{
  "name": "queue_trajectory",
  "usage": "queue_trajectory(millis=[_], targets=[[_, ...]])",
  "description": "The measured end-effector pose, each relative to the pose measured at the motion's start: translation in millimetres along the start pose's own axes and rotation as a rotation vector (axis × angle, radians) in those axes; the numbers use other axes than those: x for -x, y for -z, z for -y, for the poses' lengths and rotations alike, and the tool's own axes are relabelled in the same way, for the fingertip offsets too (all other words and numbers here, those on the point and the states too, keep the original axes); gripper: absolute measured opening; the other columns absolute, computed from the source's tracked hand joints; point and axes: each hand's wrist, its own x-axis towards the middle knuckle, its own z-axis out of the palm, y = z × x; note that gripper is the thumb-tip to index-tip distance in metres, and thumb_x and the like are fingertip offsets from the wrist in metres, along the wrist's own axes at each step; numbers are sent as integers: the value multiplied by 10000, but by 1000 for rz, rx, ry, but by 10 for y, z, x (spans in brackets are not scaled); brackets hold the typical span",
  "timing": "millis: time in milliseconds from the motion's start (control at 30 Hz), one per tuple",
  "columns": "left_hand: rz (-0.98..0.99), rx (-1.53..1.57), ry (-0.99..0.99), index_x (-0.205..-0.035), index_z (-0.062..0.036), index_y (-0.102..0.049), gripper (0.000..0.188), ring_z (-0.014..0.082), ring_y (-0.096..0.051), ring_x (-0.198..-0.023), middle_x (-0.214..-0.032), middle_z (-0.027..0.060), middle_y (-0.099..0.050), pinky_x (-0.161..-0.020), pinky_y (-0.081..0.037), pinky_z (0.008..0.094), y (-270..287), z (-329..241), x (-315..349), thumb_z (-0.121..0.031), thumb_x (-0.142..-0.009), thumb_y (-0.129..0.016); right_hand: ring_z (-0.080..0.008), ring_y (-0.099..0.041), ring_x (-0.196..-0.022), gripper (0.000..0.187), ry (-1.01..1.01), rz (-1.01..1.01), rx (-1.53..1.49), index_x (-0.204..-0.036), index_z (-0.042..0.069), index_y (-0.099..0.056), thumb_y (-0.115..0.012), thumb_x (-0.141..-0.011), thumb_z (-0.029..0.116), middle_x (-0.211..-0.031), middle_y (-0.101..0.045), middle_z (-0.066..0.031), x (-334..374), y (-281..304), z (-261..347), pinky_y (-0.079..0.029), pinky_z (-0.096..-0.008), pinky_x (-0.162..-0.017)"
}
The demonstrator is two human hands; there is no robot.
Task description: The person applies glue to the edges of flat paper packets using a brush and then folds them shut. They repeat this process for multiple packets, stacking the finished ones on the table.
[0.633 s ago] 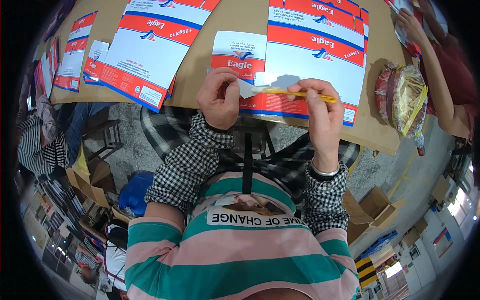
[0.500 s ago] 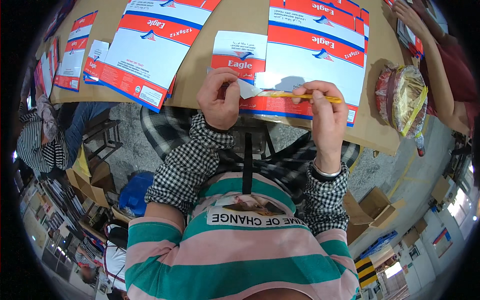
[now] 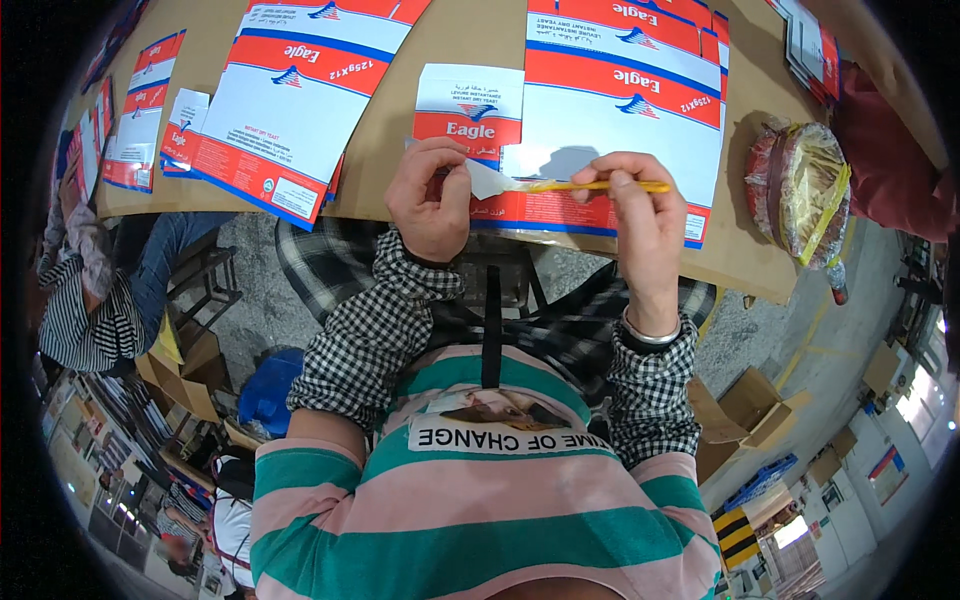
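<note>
My left hand [image 3: 432, 200] is closed, fingers curled and thumb pinching a white paper flap [image 3: 487, 182]. My right hand [image 3: 645, 215] grips a thin brush [image 3: 560, 187] with a yellow handle, its pale tip resting at the flap's right edge. Behind the flap lies a small flat red and white carton [image 3: 468, 95]. To its right, a stack of large flat cartons [image 3: 620, 135] in red, white and blue sits partly beneath my right hand. What my left fingers cover is hidden.
More flat cartons [image 3: 290, 110] lie to the left on the cardboard-covered table [image 3: 375, 175]. At the right edge stands a round bundle wrapped in plastic [image 3: 800, 195]. A blue stool [image 3: 270, 390] and an open box [image 3: 750, 410] are on the floor. Other people sit at both sides.
The brush has shifted slightly left along with my right hand, and its tip still meets the flap. At the right, the other person's arm has withdrawn from the cartons.
</note>
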Motion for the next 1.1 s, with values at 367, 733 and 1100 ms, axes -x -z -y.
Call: queue_trajectory(millis=[367,733,1100], targets=[[-18,20,19,-830,32,-583,86,144,-581,-743,-893,109,-611,-653,-476,246,0,-23,-3,66,-752,-569,-141,-612,-717,178,-60,-128,-17,-953,-41,-579,-475,-938,102,-863,-656,-148,-131,-31,-88,-509,-253,-675],[-4,75,15,-843,32,-580,81,120,-560,-708,-893,89,-601,-619,-461,226,-23,-30,0,67,-773,-561,-180,-595,-729,219,-60,-161,-72,-990,-44,-566,-455,-953,141,-887,-639,-165,-88,-72,-52,-489,-301,-708],[-15,-91,-77,-870,28,-585,64,145,-566,-721,-902,102,-600,-651,-472,264,-67,-203,-161,-12,-820,-593,-195,-602,-689,213,132,-281,-231,-988,-50,-551,-452,-945,134,-853,-636,-174,375,370,209,-487,-308,-688]])
